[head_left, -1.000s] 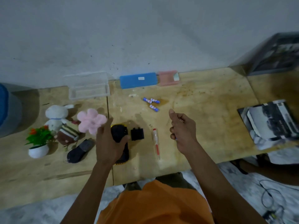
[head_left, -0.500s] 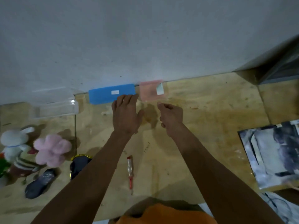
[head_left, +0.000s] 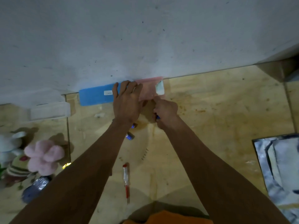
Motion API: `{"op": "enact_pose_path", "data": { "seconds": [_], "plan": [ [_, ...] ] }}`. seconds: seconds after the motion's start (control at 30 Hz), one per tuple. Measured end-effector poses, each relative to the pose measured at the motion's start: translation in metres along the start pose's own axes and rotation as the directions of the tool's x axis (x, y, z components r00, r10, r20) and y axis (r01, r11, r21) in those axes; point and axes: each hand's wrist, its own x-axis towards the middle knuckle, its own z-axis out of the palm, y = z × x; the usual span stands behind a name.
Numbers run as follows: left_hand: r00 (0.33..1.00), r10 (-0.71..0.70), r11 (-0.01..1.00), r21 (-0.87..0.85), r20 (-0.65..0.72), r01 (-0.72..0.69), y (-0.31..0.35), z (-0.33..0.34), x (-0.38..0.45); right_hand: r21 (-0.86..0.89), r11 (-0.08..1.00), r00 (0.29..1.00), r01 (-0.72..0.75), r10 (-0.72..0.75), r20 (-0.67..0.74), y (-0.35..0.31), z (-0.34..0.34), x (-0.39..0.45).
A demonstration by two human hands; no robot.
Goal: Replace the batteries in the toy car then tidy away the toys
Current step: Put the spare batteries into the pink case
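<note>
My left hand (head_left: pixel 126 102) lies flat with straight fingers on the left edge of the pink box (head_left: pixel 150 88), which stands against the wall beside the blue box (head_left: pixel 95 96). My right hand (head_left: pixel 165 112) is curled just in front of the pink box and pinches a small blue battery (head_left: pixel 157 117). Two more blue batteries (head_left: pixel 130 136) lie on the wooden table (head_left: pixel 210 126) by my left wrist. The toy car is almost wholly hidden under my left forearm; only a yellow glint (head_left: pixel 67 164) shows. A red-handled screwdriver (head_left: pixel 125 180) lies between my arms.
Soft toys sit at the left: a pink plush flower (head_left: pixel 43 156), a white rabbit (head_left: pixel 9 143) and a striped toy (head_left: pixel 16 170). A clear plastic box (head_left: pixel 50 109) stands at the back left. A dark shoe-shaped piece (head_left: pixel 35 186) lies below the toys. A magazine (head_left: pixel 281 167) lies at the right.
My left hand let go of the toy car and both hands reached forward to the pink box at the wall. The view moved in closer to the wall.
</note>
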Motion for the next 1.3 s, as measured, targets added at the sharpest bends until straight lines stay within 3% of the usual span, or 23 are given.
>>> {"op": "enact_pose_path", "data": {
  "seconds": [0.17,0.5,0.6,0.87,1.0,1.07,1.3],
  "plan": [
    [0.998,0.025,1.0,0.014,-0.053,-0.024,-0.001,0.007,0.002,0.093,0.995,1.0,-0.021,0.022,-0.011,0.002,0.001,0.003],
    [0.978,0.016,0.999,0.044,-0.209,-0.006,-0.003,0.022,0.001,-0.017,0.993,0.993,0.114,-0.114,0.044,-0.009,-0.007,-0.017],
    [0.97,-0.026,0.998,0.054,-0.243,0.04,-0.001,0.026,-0.002,0.02,0.991,0.987,0.133,-0.135,0.085,-0.022,-0.005,-0.027],
    [0.976,-0.149,0.967,0.181,-0.157,0.177,0.007,0.017,-0.01,0.081,0.984,0.967,0.159,-0.172,0.186,-0.064,0.0,-0.033],
    [0.977,-0.173,0.955,0.221,-0.123,0.197,0.007,0.018,-0.009,0.3,0.949,0.958,-0.097,0.007,0.286,-0.061,-0.004,-0.025],
    [0.978,-0.184,0.957,0.209,-0.097,0.201,0.006,0.017,-0.007,0.332,0.932,0.962,-0.148,0.057,0.269,-0.055,-0.002,-0.02],
    [0.983,-0.181,0.974,0.135,-0.025,0.183,0.011,0.002,-0.007,0.402,0.915,0.987,-0.044,-0.024,0.161,-0.052,0.016,-0.027]
  ]
}}
